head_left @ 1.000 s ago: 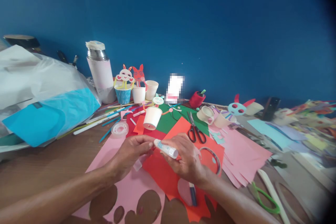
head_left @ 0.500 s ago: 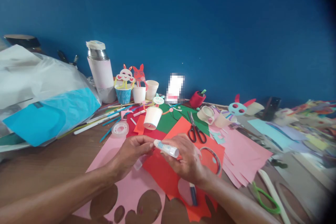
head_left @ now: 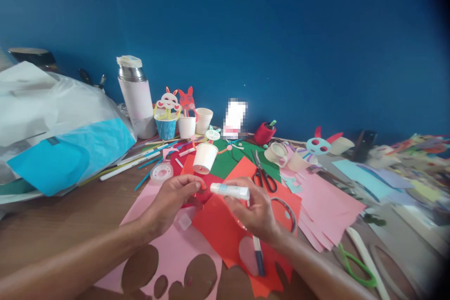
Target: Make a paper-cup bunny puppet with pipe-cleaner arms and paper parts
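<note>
My right hand (head_left: 256, 208) is wrapped round a white glue stick (head_left: 230, 191), its narrow end pointing left. My left hand (head_left: 181, 199) pinches a small orange paper piece (head_left: 203, 186) between thumb and fingertips, a short gap from the glue stick's tip. Beneath both hands lie a pink sheet (head_left: 168, 248) with round holes cut out and orange paper (head_left: 218, 229). A small clear cap-like piece (head_left: 184, 221) rests on the pink sheet below my left hand. Just beyond my hands, a white paper cup (head_left: 205, 157) leans with a paper animal head and arms on it.
Black-handled scissors (head_left: 262, 176), a tape ring (head_left: 286, 213) and a tape roll (head_left: 161, 172) lie around the work. A flask (head_left: 135, 98) and decorated cups (head_left: 166, 126) stand at the back. Pink sheets (head_left: 326, 211) and green scissors (head_left: 358, 267) are right; a plastic bag (head_left: 63, 89) is left.
The glue stick has moved right and up with my right hand, away from my left fingertips. My left hand has shifted slightly left, and the orange paper piece now shows in it.
</note>
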`<state>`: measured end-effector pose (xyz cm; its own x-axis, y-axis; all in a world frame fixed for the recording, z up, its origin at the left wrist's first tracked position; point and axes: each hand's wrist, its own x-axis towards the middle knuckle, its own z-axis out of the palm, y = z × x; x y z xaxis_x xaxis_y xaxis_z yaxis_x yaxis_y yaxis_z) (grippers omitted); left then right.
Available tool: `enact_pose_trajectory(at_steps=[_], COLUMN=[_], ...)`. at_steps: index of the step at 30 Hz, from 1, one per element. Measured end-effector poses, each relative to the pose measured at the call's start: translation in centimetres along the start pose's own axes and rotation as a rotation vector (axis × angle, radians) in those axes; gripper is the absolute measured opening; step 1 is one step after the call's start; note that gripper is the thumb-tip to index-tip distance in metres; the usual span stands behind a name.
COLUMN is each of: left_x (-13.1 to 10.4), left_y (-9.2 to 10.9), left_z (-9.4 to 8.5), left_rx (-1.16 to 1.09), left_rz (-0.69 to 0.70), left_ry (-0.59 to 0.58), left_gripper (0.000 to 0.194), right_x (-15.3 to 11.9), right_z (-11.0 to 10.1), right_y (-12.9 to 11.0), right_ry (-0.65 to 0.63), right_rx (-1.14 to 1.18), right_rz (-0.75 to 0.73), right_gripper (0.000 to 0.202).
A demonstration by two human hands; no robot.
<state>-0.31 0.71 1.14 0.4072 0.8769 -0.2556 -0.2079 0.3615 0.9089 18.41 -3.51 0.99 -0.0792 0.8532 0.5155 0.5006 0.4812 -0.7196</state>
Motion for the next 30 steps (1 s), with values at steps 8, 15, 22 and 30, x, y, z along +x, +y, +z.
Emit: enact_pose_trajectory(at_steps=[8, 15, 22, 30], left_x=[-0.5, -1.5, -1.7, -0.9], left_y=[0.0, -0.3, -0.5, 1.6], left_z=[0.2, 1.3, 1.3, 0.5], left_rx=[0.016, 0.009, -0.056, -0.137], left_rz=[0.012, 0.079, 0.021, 0.074], left_ry=[-0.124, -0.284, -0.221, -0.176], left_gripper=[0.011, 0.012, 0.008, 0.009], right_x=[1.1, -0.3, -1.0, -0.7], right_z=[0.5, 1.9, 2.5, 2.0], right_y=[-0.4, -1.4, -1.9, -0.7], right_ry=[0.003, -0.107, -0.173, -0.192], right_rx=[0.536, 0.512, 0.424, 0.276], right_rz=[0.457, 0.427, 0.387, 0.236], right_gripper=[0.017, 0.018, 0.017, 0.025])
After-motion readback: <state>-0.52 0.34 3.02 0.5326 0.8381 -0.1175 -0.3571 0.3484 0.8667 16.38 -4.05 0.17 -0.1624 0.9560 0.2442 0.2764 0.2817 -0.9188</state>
